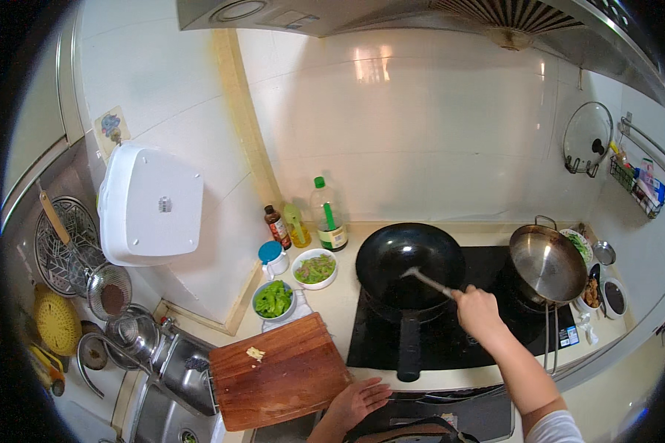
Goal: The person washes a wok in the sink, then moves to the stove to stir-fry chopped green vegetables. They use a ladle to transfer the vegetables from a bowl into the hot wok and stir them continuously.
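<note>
My right hand (476,311) grips a long-handled metal utensil (428,280), whose head is down inside the black wok (385,249). Its exact type is hard to tell. The wok stands on the black glass cooktop (374,346), handle toward me. My left hand (361,401) is held beside the lower right corner of a wooden cutting board (288,382), fingers extended and holding nothing. On the board lies a small heap of chopped pale pieces, apparently garlic (255,353). Behind it stand a bowl of cut green peppers (274,299) and a white bowl of sliced green and brownish food (315,269).
A steel pan (546,266) sits on the right of the cooktop, with small bowls beyond, one holding dark contents (614,298). Sauce bottles (277,227) and a large green-capped bottle (330,221) line the wall. The sink (166,410) is at left, the range hood (366,16) overhead.
</note>
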Motion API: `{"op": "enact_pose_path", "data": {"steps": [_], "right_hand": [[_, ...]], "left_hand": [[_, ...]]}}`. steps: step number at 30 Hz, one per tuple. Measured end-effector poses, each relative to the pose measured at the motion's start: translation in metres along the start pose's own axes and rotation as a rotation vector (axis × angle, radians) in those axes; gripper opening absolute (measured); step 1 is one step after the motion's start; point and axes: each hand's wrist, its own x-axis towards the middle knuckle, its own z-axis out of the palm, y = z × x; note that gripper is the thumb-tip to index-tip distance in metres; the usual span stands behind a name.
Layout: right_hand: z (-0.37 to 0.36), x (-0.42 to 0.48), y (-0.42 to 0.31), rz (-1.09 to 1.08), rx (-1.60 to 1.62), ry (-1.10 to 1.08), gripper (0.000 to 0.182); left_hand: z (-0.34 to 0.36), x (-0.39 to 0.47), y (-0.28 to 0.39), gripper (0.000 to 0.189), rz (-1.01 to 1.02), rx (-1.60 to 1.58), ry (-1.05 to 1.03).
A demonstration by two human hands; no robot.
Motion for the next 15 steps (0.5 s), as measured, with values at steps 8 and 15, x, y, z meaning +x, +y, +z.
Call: {"op": "enact_pose_path", "data": {"steps": [8, 15], "right_hand": [[-0.084, 0.011, -0.032, -0.100, -0.242, -0.385, 0.011], [-0.029, 0.059, -0.051, 0.023, -0.108, -0.098, 0.010]], "left_hand": [[-0.128, -0.098, -0.014, 0.029, 0.350, -0.116, 0.064], [-0.150, -0.108, 0.011, 0.027, 0.355, -0.130, -0.036]]}}
